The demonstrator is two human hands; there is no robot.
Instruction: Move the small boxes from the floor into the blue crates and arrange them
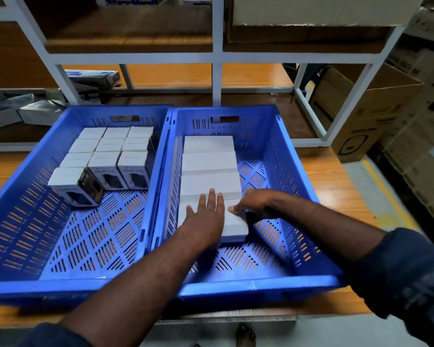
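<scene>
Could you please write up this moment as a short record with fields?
Left crate: ten small printed boxes, packed toward its far right corner
Right crate: four white boxes in a column near its left wall
Left hand: flat on the nearest white box
Right hand: grips that box's right edge
Support: wooden table

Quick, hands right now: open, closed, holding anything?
Left hand: open, fingers straight, pressing flat on the nearest white box.
Right hand: curled round that box's right edge, gripping it.
</scene>
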